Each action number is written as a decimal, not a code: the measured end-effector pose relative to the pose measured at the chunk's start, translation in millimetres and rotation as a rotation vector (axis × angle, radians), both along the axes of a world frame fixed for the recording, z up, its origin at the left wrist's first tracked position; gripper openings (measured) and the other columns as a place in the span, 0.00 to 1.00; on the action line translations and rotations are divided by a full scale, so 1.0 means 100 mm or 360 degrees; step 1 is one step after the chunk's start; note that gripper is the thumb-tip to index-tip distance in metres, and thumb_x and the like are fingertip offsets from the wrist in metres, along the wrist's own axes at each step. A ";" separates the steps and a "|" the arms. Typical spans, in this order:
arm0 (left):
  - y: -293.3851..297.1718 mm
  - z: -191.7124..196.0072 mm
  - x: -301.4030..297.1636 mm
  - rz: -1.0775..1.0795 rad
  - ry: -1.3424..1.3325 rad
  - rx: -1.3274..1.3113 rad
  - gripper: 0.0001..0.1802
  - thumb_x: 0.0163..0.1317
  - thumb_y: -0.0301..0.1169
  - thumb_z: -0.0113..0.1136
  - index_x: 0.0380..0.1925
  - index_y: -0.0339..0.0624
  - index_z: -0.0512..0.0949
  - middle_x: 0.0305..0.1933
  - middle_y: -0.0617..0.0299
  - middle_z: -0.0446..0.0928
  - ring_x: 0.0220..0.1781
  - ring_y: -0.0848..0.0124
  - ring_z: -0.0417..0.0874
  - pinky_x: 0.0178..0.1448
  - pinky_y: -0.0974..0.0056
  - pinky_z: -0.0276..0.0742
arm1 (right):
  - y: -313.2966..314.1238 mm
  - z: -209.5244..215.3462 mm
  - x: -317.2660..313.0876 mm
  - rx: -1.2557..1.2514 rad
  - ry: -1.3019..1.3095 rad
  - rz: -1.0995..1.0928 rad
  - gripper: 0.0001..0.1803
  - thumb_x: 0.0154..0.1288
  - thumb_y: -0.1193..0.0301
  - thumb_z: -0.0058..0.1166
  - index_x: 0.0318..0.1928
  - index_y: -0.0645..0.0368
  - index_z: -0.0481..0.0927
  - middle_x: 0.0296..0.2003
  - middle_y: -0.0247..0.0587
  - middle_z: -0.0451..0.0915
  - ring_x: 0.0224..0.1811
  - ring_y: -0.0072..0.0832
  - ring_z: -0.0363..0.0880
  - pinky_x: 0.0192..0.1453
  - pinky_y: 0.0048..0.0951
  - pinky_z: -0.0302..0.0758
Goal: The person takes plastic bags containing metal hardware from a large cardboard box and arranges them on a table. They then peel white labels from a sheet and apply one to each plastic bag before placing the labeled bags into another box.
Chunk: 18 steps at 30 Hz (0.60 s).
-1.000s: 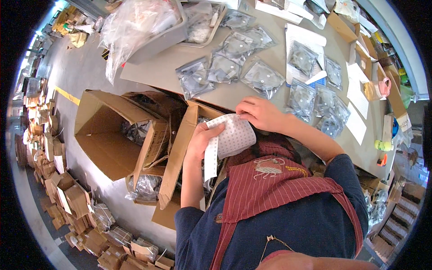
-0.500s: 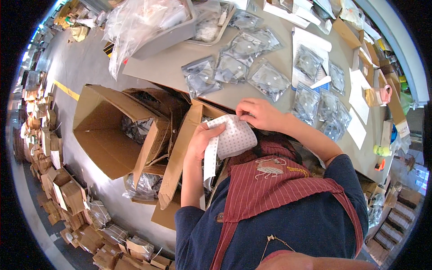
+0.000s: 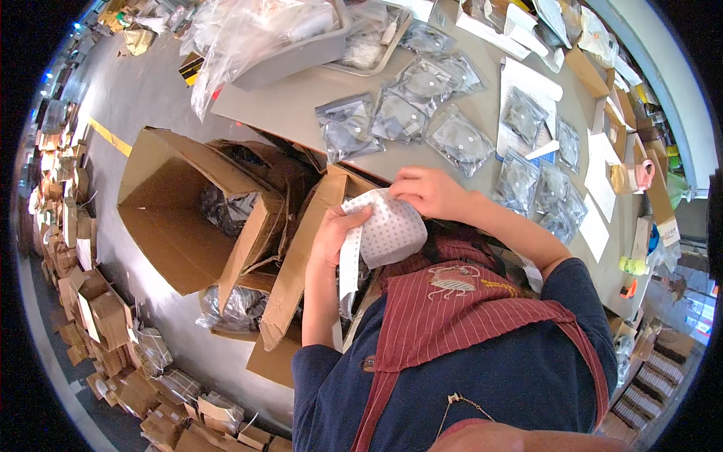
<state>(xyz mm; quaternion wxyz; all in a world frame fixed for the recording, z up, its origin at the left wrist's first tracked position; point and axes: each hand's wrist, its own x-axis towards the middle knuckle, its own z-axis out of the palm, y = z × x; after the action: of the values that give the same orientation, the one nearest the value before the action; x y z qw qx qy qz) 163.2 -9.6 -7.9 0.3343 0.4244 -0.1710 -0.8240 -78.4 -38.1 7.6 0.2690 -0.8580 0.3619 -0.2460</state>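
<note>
A white sheet of small round stickers (image 3: 393, 232), curved over like part of a roll, is in front of my chest, with a narrow strip hanging down at its left. My left hand (image 3: 333, 233) grips its left side, thumb on top. At the upper right edge, the fingers of my right hand (image 3: 431, 193) are pinched together on the sheet; whether a single sticker is between them is too small to tell. Just beyond my hands, clear zip bags (image 3: 461, 140) with dark coiled parts and small white round stickers lie on the table (image 3: 282, 113).
Open cardboard boxes (image 3: 169, 218) stand at my left, some with bagged parts inside. A grey bin (image 3: 294, 62) with plastic bags sits at the table's far left. Papers (image 3: 595, 233) and a tape roll (image 3: 644, 175) lie at the right. Stacked cartons (image 3: 113, 320) line the floor.
My view has shifted slightly, so the table's things appear farther right. My right hand's fingers have drawn closer together at the sheet's edge. The left hand keeps its grip.
</note>
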 end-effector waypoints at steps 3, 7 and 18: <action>-0.01 -0.01 0.05 0.0101 0.0006 0.0031 0.13 0.60 0.24 0.63 0.43 0.27 0.80 0.38 0.51 0.84 0.33 0.67 0.86 0.39 0.64 0.83 | -0.30 0.00 -0.04 0.0508 -0.0342 -0.0100 0.06 0.59 0.75 0.59 0.38 0.57 0.80 0.31 0.34 0.79 0.33 0.25 0.80 0.37 0.28 0.77; 0.01 0.04 0.11 0.0235 0.0061 0.0056 0.14 0.59 0.23 0.63 0.43 0.25 0.79 0.38 0.48 0.84 0.34 0.64 0.87 0.41 0.62 0.83 | -1.13 -0.09 -0.31 0.1221 -0.0477 -0.0374 0.03 0.60 0.73 0.59 0.33 0.58 0.80 0.26 0.33 0.79 0.26 0.17 0.78 0.27 0.22 0.76; 0.17 -0.15 0.34 0.0370 -0.0067 0.0109 0.12 0.58 0.26 0.65 0.40 0.28 0.81 0.35 0.51 0.84 0.31 0.67 0.86 0.38 0.65 0.82 | -1.86 -0.31 -0.21 0.0136 0.1004 -0.0469 0.13 0.55 0.62 0.64 0.31 0.60 0.80 0.30 0.44 0.83 0.33 0.40 0.83 0.37 0.41 0.77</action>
<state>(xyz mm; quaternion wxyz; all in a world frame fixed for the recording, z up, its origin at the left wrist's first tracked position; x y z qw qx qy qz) 197.6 7.0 -23.1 0.4091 0.4697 -0.0994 -0.7760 -99.7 -224.3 -23.0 0.1414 -0.8183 0.5571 0.0103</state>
